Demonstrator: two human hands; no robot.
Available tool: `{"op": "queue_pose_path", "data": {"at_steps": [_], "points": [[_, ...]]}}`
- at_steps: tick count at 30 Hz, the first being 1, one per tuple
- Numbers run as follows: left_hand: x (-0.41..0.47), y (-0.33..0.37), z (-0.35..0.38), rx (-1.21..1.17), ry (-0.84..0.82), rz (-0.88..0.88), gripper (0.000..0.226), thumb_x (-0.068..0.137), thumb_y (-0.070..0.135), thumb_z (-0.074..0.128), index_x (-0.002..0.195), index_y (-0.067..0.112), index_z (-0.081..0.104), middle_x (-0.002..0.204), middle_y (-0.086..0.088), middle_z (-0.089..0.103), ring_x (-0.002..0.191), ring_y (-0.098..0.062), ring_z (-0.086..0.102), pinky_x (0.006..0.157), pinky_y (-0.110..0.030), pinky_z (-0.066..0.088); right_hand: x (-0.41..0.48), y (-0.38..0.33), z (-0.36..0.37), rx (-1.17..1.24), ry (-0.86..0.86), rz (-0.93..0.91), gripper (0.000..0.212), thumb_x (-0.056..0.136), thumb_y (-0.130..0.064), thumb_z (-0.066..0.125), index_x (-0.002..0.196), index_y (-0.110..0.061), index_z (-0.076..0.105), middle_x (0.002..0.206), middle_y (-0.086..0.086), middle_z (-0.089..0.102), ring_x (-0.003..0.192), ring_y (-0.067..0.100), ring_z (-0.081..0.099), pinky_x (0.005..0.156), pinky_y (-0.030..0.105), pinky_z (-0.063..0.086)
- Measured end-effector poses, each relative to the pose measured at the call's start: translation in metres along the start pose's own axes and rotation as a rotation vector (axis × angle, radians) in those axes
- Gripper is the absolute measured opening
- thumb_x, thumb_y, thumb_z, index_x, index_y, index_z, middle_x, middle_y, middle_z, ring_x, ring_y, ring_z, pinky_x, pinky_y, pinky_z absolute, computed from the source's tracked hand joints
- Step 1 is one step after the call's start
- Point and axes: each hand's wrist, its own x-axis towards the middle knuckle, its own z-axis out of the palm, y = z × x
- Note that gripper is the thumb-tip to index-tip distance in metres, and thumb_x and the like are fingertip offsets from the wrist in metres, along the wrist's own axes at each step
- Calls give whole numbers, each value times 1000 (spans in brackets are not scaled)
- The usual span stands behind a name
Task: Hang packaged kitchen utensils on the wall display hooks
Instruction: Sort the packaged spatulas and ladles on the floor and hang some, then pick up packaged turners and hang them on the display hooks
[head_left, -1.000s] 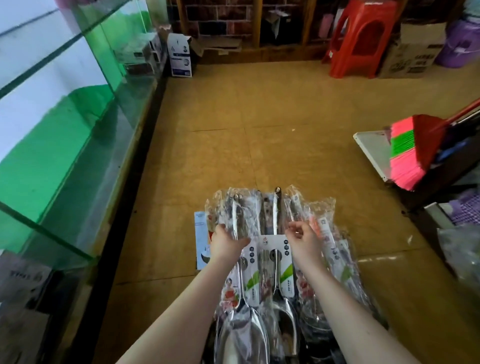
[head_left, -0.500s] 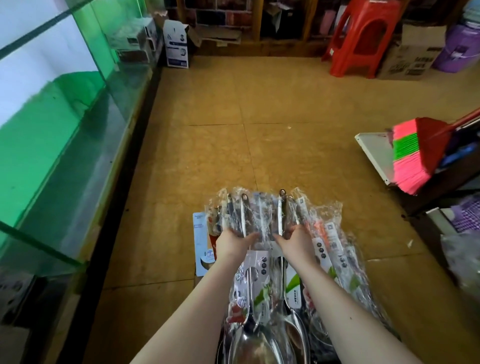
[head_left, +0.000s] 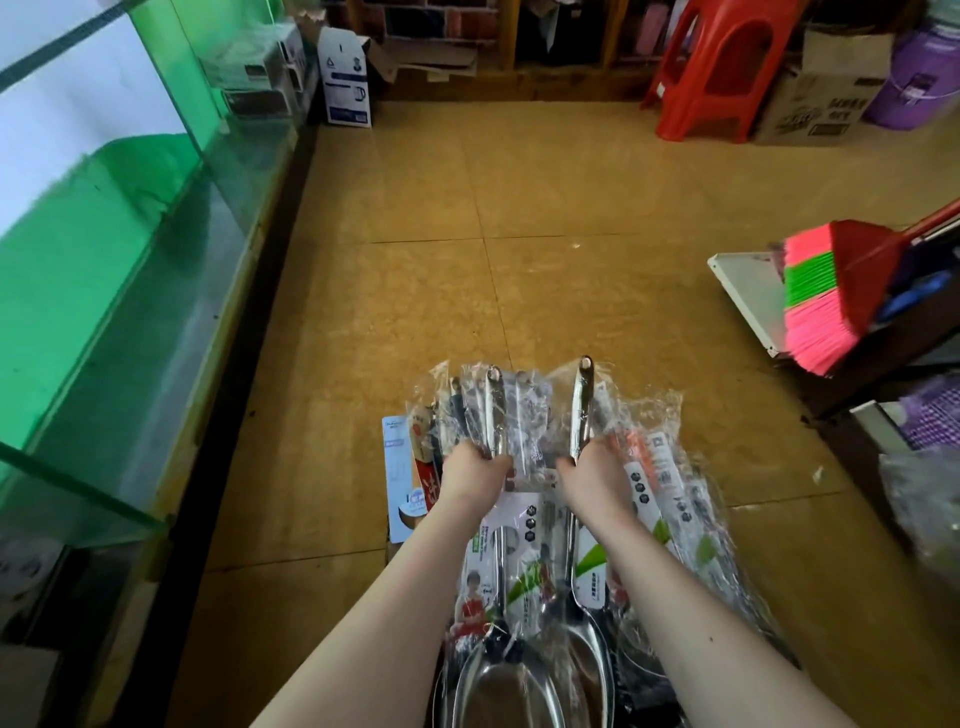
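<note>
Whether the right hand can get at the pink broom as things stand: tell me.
Probably not: the right hand grips a packaged ladle, and the pink broom sits well off rightward.

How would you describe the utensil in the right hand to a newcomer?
Low in the middle, over the tan floor, is a fan of plastic-wrapped utensils. The right hand grips the steel handle right of centre; its holed tip rises highest of the bunch.

Single head-worn wide-angle view, facing forward-down; left hand (head_left: 475, 470), right hand (head_left: 592, 474) close, floor (head_left: 519, 182) beyond.
</note>
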Motion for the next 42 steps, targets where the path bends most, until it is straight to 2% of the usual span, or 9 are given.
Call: {"op": "queue_pose_path", "data": {"at_steps": [6,12,19,23,26,30,33,36,42], "points": [[-2,-1,-15,-38,56,-28,11,92,12,57,90,6,47,70,-3,45,57,-15,40,50,-26,35,-8,-1,-7,76,8,-21,27,94,-16,53,116,0,48,77,3,54,51,13,49,40,24,33],[-5,-7,-37,-117,79,-14,31,93,18,60,116,-1,50,106,-14,61,79,-23,55,67,-32,46,-16,-3,-12,88,88,-65,35,96,-21,51,125,-2,49,135,24,39,56,14,51,44,19,36],[-8,-6,-40,-140,70,-8,29,97,15,52,121,-2,51,79,-1,54,65,-16,47,57,-27,38,-21,-8,-21,227,51,-123,27,96,-25,51,112,-3,48,81,6,57,53,13,49,41,22,33],[-16,13,-40,-303,-2,-103,52,99,32,45,144,8,35,144,-9,43,131,-29,40,104,-41,32,-28,-18,-40,410,36,-170,30,99,-38,42,103,-9,50,87,11,65,55,14,50,45,24,36],[-37,33,-39,-420,-65,-139,74,94,55,45,153,22,15,158,-1,18,144,-28,21,113,-49,19,-44,-27,-62,418,32,-199,33,101,-39,37,105,-10,52,83,10,64,53,12,48,42,17,33],[-86,74,-44,-316,-79,-58,50,97,52,39,135,20,42,131,3,50,115,-15,46,103,-40,33,-82,-51,-114,446,10,-197,38,100,-41,36,111,-8,51,83,-1,59,67,12,57,58,29,49],[-133,122,-55,-299,-96,-44,28,99,46,38,101,23,54,87,13,51,73,0,44,66,-19,37,-119,-77,-178,474,-7,-176,43,100,-40,35,121,-5,49,96,9,64,83,30,63,75,49,51],[-182,184,-70,-249,-121,-52,38,98,49,37,111,17,55,98,4,62,80,-7,54,70,-22,43,-152,-106,-257,506,-20,-150,47,101,-39,35,128,-2,45,110,16,63,100,40,60,86,52,47],[-287,330,-101,-210,-70,1,41,100,44,39,107,8,57,86,0,62,75,-14,59,68,-27,48,-207,-150,-412,455,27,-214,38,99,-45,35,101,-11,53,88,7,64,82,26,61,68,43,50]]}}
